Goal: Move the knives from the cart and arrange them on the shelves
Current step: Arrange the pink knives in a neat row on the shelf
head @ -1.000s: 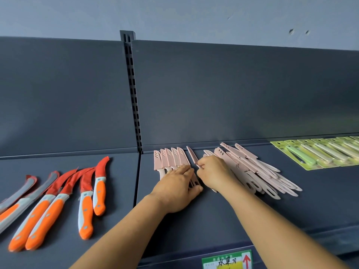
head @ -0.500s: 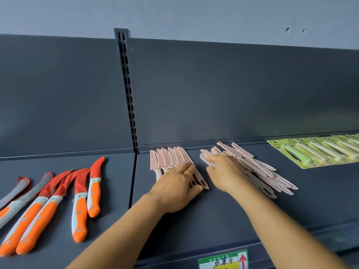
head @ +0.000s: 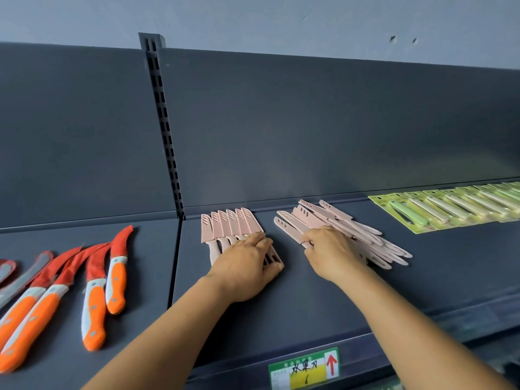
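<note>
I see a matte dark metal shelf [head: 309, 291]. Far right lie green carded knives [head: 450, 206], cut off by the frame; orange-handled knives [head: 92, 294] lie left. Mid-shelf, my left hand [head: 242, 266] presses flat, fingers straight, on a neat row [head: 230, 225] of smooth pink sheathed knives, hiding their handles. My right hand [head: 332, 251] rests on a loose pink pile [head: 351, 229]; I cannot tell its grip.

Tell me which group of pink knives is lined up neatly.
The row of pink knives under the left hand, sheaths side by side pointing back. The pile of pink knives under the right hand lies crisscrossed.
</note>
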{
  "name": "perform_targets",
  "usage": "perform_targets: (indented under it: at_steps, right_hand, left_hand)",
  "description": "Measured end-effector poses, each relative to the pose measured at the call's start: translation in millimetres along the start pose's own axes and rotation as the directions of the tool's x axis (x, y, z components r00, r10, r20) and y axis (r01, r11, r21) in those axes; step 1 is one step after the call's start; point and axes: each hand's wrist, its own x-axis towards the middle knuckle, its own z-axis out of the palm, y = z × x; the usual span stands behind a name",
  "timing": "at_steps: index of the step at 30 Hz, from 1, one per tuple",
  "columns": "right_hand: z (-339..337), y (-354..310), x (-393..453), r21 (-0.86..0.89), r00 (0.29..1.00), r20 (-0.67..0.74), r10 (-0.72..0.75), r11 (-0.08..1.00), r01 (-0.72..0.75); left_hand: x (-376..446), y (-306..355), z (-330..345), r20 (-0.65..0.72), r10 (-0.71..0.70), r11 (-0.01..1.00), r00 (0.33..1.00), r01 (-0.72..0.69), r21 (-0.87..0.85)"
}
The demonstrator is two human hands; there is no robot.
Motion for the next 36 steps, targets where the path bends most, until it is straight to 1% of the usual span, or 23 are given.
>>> perform_targets:
  at_steps: [6, 8, 10, 11, 12, 14, 15, 17, 21, 23, 25, 28, 31, 32, 34, 36]
  right_hand:
    - [-5.7, -12.7, -0.6, -0.135, 1.000, -0.006, 0.018, 0.991, -0.019]
    - [-6.5, -18.4, 4.6, -0.110, 0.998, -0.025, 0.055, 0.992, -0.057]
    - [-4.7, -24.8, 14.2, 0.028, 0.996, -0.032, 0.083, 0.996, -0.082]
    - [-4.6, -29.0, 18.2, 0.133, 0.995, -0.022, 0.095, 0.987, -0.091]
    - [-4.6, -33.6, 22.1, 0.247, 0.995, -0.011, 0.095, 0.965, -0.090]
    - [-2.3, -42.1, 28.6, 0.460, 0.993, 0.018, 0.116, 0.881, -0.111]
    - [-0.9, -45.7, 30.7, 0.526, 0.991, 0.039, 0.131, 0.840, -0.132]
    - [3.3, -50.0, 36.1, 0.565, 0.987, 0.075, 0.143, 0.809, -0.160]
    - [5.8, -54.4, 41.5, 0.472, 0.987, 0.094, 0.129, 0.867, -0.158]
    - [6.8, -55.8, 41.3, 0.377, 0.991, 0.089, 0.103, 0.917, -0.129]
    - [9.1, -54.1, 41.2, 0.318, 0.994, 0.076, 0.076, 0.943, -0.096]
    - [4.5, -43.2, 38.1, 0.275, 0.998, 0.023, 0.050, 0.960, -0.055]
    - [-5.4, -22.6, 30.2, 0.147, 0.998, -0.041, 0.042, 0.988, -0.036]
    - [-6.6, -15.1, 27.4, 0.095, 0.999, -0.031, 0.043, 0.995, -0.040]
    - [-5.7, -3.1, 20.9, 0.004, 0.997, 0.037, 0.063, 0.998, -0.063]
    - [-2.2, 2.9, 15.8, -0.047, 0.995, 0.069, 0.076, 0.996, -0.073]
  left_hand:
    - [0.9, -1.1, 1.4, -0.001, -0.005, 1.000, 1.000, 0.005, -0.011]
    - [0.7, -1.3, 1.3, -0.002, -0.004, 1.000, 1.000, 0.004, -0.015]
    - [0.3, -1.3, 1.0, 0.000, -0.007, 1.000, 1.000, 0.007, -0.025]
    - [0.4, -1.5, 1.2, 0.001, -0.008, 1.000, 1.000, 0.008, -0.029]
    - [0.2, -1.3, 0.9, -0.001, -0.007, 0.999, 1.000, 0.007, -0.031]
    - [-0.6, -1.0, 0.1, -0.016, -0.004, 0.999, 1.000, 0.004, -0.039]
    - [-1.3, -0.8, -0.5, -0.026, -0.007, 0.999, 1.000, 0.006, -0.052]
    - [-3.3, 0.4, -2.7, -0.031, -0.025, 0.996, 0.999, 0.022, -0.085]
    - [-5.3, 1.2, -4.4, -0.024, -0.015, 0.994, 1.000, 0.012, -0.106]
    - [-4.8, 0.7, -4.8, -0.024, 0.014, 0.994, 1.000, -0.017, -0.112]
    - [-4.0, 0.5, -5.3, -0.039, 0.043, 0.993, 0.998, -0.046, -0.106]
    - [-0.2, 1.7, -4.5, -0.048, 0.063, 0.996, 0.997, -0.066, -0.061]
    - [6.7, 4.6, 0.0, -0.030, 0.060, 0.998, 0.998, -0.061, -0.015]
    - [8.7, 5.8, 1.8, -0.022, 0.058, 0.998, 0.998, -0.058, -0.006]
    - [11.4, 7.4, 4.9, -0.016, 0.050, 0.999, 0.999, -0.050, 0.005]
    - [12.8, 7.5, 6.4, -0.025, 0.044, 0.999, 0.999, -0.044, 0.009]
